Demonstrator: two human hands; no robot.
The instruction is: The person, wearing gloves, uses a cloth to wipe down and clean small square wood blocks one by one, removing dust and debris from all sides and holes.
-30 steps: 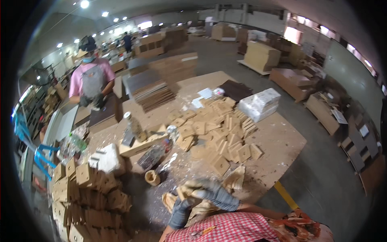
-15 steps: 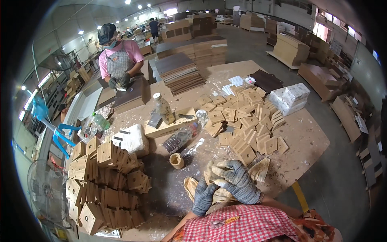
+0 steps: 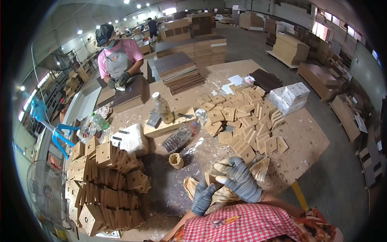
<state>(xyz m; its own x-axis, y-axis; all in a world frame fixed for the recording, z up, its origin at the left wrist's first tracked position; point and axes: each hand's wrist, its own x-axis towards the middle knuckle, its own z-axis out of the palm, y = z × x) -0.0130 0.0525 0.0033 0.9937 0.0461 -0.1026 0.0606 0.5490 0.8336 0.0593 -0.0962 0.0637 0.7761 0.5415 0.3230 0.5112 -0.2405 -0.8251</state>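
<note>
In front of my apron, my left hand (image 3: 202, 197), in a grey knitted glove, is closed round a small wooden block (image 3: 209, 178) tilted on its edge. My right hand (image 3: 243, 180), gloved alike with pale fingertips, is curled just above and beside the block. What lies between its fingers, if anything, is hidden. Crumpled cream cloth (image 3: 224, 195) lies under my hands, and another cream cloth (image 3: 261, 167) is to the right. Beyond them spreads a loose heap of square wooden blocks (image 3: 242, 117) with holes. At the left, similar blocks (image 3: 107, 189) stand in stacked rows.
A small tan cup (image 3: 176, 160), a plastic bottle lying down (image 3: 177, 139) and a jar (image 3: 162, 108) stand or lie mid-table. White wrapped bundles (image 3: 289, 98) sit far right. Across the table a co-worker (image 3: 121, 60) in a pink shirt works on dark panels. A fan (image 3: 46, 193) is at left.
My right hand has drawn slightly up and away from my left, showing more of the block. The left hand keeps its hold. The co-worker has barely moved.
</note>
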